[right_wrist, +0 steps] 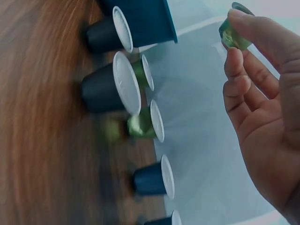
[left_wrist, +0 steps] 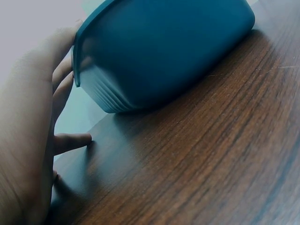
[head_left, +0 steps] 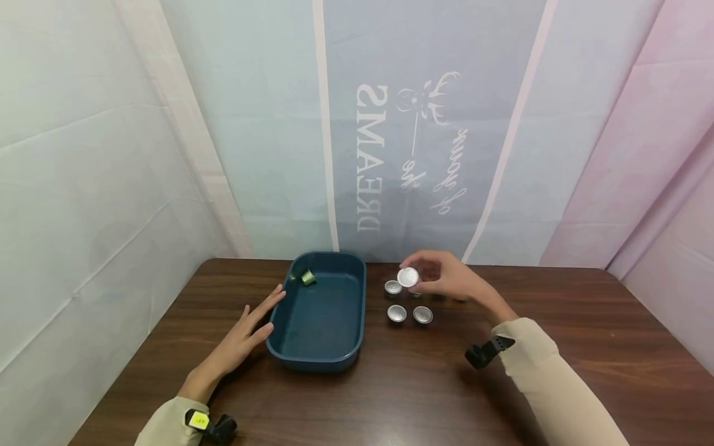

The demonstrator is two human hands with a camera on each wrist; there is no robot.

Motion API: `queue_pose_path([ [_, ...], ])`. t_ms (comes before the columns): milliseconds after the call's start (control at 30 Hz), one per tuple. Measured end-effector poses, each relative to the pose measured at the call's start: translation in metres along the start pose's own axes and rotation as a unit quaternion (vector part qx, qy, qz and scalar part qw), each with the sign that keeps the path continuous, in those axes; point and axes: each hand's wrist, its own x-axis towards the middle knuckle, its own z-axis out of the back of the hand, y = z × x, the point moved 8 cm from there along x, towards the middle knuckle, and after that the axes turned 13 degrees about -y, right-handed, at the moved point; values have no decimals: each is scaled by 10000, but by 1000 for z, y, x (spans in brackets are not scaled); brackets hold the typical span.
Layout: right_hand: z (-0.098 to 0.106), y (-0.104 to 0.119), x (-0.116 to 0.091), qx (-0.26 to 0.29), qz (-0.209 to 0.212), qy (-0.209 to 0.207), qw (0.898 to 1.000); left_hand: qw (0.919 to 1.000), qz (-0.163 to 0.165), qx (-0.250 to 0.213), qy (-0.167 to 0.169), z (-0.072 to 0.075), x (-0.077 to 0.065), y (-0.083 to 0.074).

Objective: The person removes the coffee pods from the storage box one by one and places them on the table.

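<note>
Thumb and fingertips of my right hand [head_left: 446,274] pinch a green coffee capsule [right_wrist: 234,36], raised above the table with its pale foil lid [head_left: 408,277] towards the head camera. Below and around it stand several more capsules, lids up; the right wrist view shows dark ones [right_wrist: 99,90], a green one [right_wrist: 142,124] and a blue one [right_wrist: 151,180]. My left hand [head_left: 241,339] rests with spread, straight fingers against the left rim of a blue plastic tub [head_left: 318,360]. One green capsule [head_left: 308,277] lies inside the tub, near its far left corner.
The brown wooden table [head_left: 413,396] carries the tub left of the capsules. A printed cloth [head_left: 279,124] hangs behind the table's far edge, with pale cloth along both sides. My right hand partly hides the capsules at the back.
</note>
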Motion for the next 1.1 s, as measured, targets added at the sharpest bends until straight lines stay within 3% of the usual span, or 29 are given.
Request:
queue_pose_path([
  [667, 36, -38, -72, 309, -437, -835, 9951, 9999, 109, 16, -19, 0, 0, 2],
  [1100, 37, -48, -94, 464, -197, -1017, 9935, 9999, 112, 21, 16, -1, -1, 4],
])
